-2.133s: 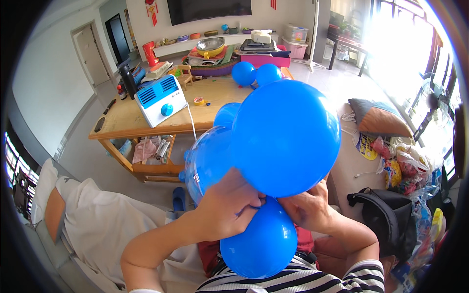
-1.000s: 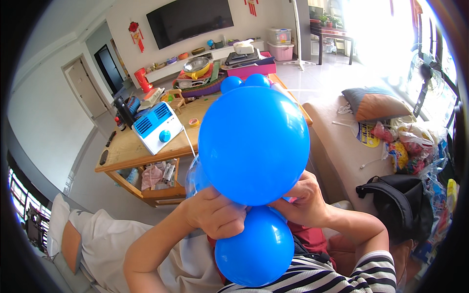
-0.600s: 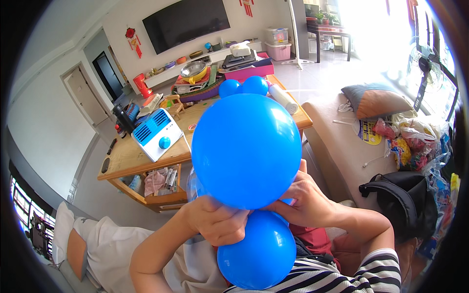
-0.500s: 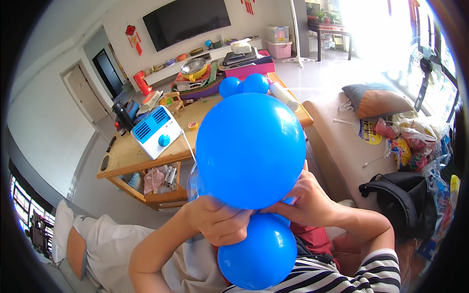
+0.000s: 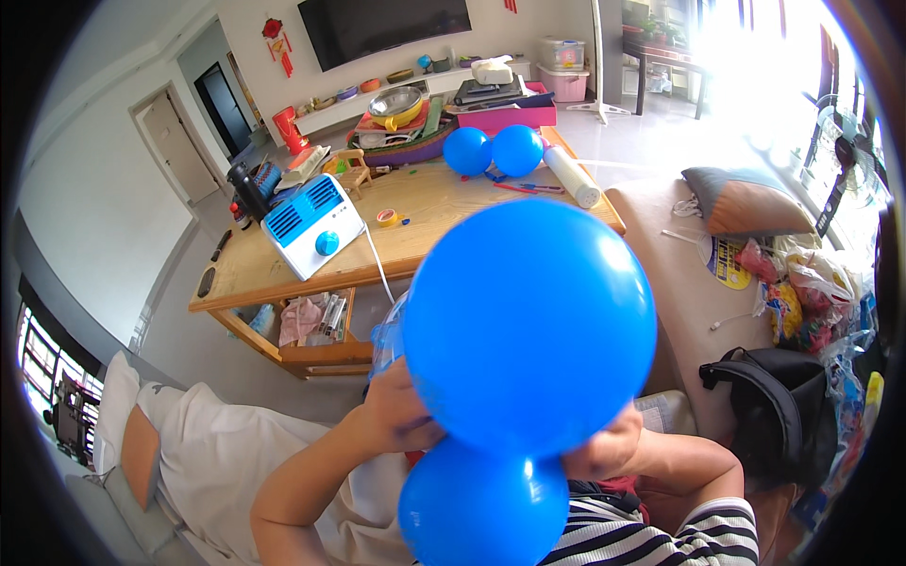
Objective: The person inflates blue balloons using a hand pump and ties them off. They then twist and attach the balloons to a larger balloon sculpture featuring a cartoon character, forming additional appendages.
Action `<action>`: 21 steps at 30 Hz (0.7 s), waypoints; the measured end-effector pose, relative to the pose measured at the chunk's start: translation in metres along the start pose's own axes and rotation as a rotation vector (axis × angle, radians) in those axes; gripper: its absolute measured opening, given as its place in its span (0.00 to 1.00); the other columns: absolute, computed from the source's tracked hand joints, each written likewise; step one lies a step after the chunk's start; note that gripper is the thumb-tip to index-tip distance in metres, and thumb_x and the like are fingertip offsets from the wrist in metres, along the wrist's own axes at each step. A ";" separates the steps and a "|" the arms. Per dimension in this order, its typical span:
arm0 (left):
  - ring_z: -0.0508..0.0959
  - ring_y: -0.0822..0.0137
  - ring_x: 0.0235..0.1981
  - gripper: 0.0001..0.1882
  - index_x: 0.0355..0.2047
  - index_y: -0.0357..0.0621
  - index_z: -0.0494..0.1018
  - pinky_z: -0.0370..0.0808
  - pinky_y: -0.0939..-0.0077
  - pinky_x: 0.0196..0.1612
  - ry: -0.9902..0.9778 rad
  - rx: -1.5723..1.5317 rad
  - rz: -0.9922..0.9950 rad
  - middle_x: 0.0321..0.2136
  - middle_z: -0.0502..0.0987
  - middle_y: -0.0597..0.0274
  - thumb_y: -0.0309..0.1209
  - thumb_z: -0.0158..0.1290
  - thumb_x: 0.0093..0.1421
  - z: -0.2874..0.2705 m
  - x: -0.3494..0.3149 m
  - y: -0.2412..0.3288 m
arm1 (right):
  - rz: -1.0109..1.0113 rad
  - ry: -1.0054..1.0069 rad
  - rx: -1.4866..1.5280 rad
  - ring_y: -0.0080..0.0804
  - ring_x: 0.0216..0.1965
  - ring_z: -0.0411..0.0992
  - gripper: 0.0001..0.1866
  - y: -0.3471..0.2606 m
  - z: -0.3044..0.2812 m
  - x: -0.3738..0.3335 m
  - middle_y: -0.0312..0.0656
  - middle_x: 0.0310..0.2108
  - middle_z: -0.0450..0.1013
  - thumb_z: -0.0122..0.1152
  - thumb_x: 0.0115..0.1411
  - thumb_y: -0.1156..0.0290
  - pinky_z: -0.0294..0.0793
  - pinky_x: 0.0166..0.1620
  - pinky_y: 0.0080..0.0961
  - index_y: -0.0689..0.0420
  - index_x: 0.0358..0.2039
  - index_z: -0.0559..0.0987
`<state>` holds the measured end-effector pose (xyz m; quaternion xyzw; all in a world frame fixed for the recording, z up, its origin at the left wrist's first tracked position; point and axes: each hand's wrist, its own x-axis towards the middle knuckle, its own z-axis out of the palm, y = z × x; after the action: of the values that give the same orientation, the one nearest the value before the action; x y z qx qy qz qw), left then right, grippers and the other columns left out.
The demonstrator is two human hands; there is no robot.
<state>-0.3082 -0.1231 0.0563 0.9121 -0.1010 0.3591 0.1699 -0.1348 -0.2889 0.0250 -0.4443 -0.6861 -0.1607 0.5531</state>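
A large round blue balloon [image 5: 533, 321] fills the middle of the view, close to me. Below it, pressed against its underside, is a smaller blue balloon [image 5: 483, 509]. My left hand [image 5: 401, 410] is closed at the left of where the two meet, fingertips hidden behind the balloons. On the other side, my right hand [image 5: 609, 443] is curled at the large balloon's lower right edge, its fingers mostly covered. A see-through bluish thing [image 5: 385, 344] shows partly behind the large balloon. Two more blue balloons, a left one [image 5: 467, 151] and a right one [image 5: 517, 151], lie together on the wooden table [image 5: 425, 226].
On the table stand a white-and-blue fan unit [image 5: 314, 226], a yellow tape roll [image 5: 387, 217] and a white cylinder [image 5: 572, 175]. A beige sofa [image 5: 651, 226] at the right holds a cushion [image 5: 746, 203], plastic bags [image 5: 802, 283] and a black backpack [image 5: 774, 406].
The large balloon has come nearer and to the right, covering more of my right hand. The smaller one has shifted slightly left and down. My view has tilted, exposing more of the table.
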 end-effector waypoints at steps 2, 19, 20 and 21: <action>0.78 0.57 0.35 0.11 0.31 0.47 0.77 0.72 0.69 0.40 -0.045 -0.214 -0.212 0.36 0.78 0.57 0.25 0.57 0.45 0.001 -0.007 0.000 | 0.052 -0.150 0.067 0.35 0.39 0.65 0.10 0.000 -0.002 -0.012 0.37 0.35 0.75 0.61 0.39 0.75 0.52 0.43 0.36 0.51 0.27 0.76; 0.75 0.61 0.36 0.13 0.41 0.39 0.69 0.65 0.62 0.49 0.098 -0.460 -0.534 0.37 0.75 0.51 0.22 0.44 0.54 0.015 -0.004 0.022 | 0.260 0.005 0.102 0.34 0.30 0.63 0.08 -0.016 -0.024 0.016 0.41 0.31 0.71 0.51 0.52 0.81 0.52 0.43 0.35 0.60 0.34 0.69; 0.74 0.60 0.35 0.13 0.40 0.39 0.69 0.64 0.61 0.48 0.078 -0.435 -0.525 0.36 0.75 0.51 0.22 0.44 0.54 0.016 -0.008 0.018 | 0.144 0.032 -0.029 0.33 0.29 0.61 0.08 -0.018 -0.028 0.023 0.38 0.28 0.71 0.52 0.50 0.81 0.50 0.42 0.35 0.59 0.32 0.69; 0.73 0.59 0.33 0.13 0.40 0.39 0.69 0.63 0.59 0.47 0.060 -0.408 -0.515 0.34 0.75 0.51 0.23 0.44 0.53 0.016 -0.011 0.014 | 0.120 0.011 -0.061 0.30 0.28 0.59 0.10 -0.019 -0.033 0.023 0.34 0.22 0.69 0.54 0.45 0.82 0.48 0.39 0.34 0.57 0.29 0.67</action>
<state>-0.3107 -0.1410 0.0408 0.8438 0.0682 0.3033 0.4374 -0.1295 -0.3133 0.0620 -0.5006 -0.6499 -0.1506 0.5517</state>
